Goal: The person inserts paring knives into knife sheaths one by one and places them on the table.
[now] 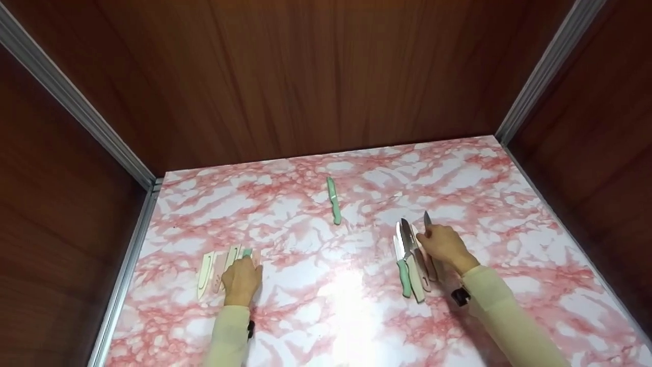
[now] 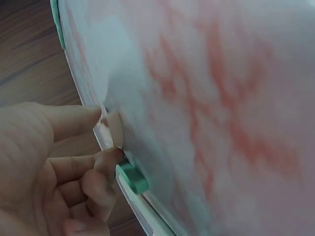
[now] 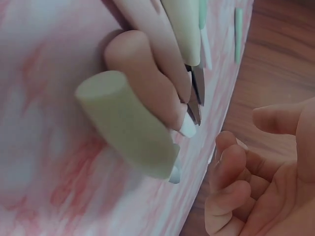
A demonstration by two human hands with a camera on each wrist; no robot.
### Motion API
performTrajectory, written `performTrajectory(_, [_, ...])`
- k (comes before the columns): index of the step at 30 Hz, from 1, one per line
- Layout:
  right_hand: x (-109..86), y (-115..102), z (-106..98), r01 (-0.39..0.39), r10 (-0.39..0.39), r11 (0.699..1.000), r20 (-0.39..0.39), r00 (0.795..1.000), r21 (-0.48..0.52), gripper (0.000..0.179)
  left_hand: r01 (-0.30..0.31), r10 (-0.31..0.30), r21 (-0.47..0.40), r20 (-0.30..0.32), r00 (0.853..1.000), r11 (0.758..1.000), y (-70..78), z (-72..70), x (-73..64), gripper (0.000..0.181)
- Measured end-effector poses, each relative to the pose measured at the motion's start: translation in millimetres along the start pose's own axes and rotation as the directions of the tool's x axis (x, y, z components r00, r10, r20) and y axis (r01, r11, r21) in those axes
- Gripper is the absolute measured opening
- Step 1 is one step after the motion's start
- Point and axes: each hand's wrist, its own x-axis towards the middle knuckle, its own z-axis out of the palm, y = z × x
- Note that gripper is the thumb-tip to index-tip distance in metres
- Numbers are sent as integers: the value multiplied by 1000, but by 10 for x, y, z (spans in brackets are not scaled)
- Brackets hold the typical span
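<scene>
My left hand is over a row of blade sheaths at the left. Its thumb and index finger pinch the edges of a peach sheath, beside a green sheath. My right hand hovers by a group of knives, its thumb and loosely bent fingers apart with nothing between them. Nearest to it lies a cream-handled knife, next to a peach-handled knife. Also in the group are a pink-handled knife, another cream-handled knife with a dark blade, and a green-handled knife.
A green knife lies alone towards the back. At the row's left end are a cream sheath and a pink sheath. Brown wood-grain panels stand around the red-and-white marbled table.
</scene>
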Motion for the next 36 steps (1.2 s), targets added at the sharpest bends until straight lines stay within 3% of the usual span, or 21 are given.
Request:
performTrajectory(9, [-46,42,-13,-13,13,1000,10,1000,13,28,49,-51,-49,-47,998,998,67,54,-32,31])
performTrajectory(14, [-66,73,-2,-28,28,999,4,1000,22,30,30,-34,-70,-59,998,997,74,63,-34,34])
performTrajectory(20, [-84,114,-4,-30,30,1000,-18,999,3,31,-27,24,-83,-36,999,996,54,75,-65,17])
performTrajectory(26, [-97,132,59,-12,12,1000,4,1000,3,25,-26,23,-110,-24,999,994,25,46,-74,9])
performTrajectory(33, [-147,119,130,-14,14,1000,6,1000,-3,15,-64,55,-125,-70,996,990,78,21,-86,10])
performTrajectory(36, [-181,110,142,-50,50,999,27,998,-2,15,-88,78,-118,-88,993,989,113,4,-98,14])
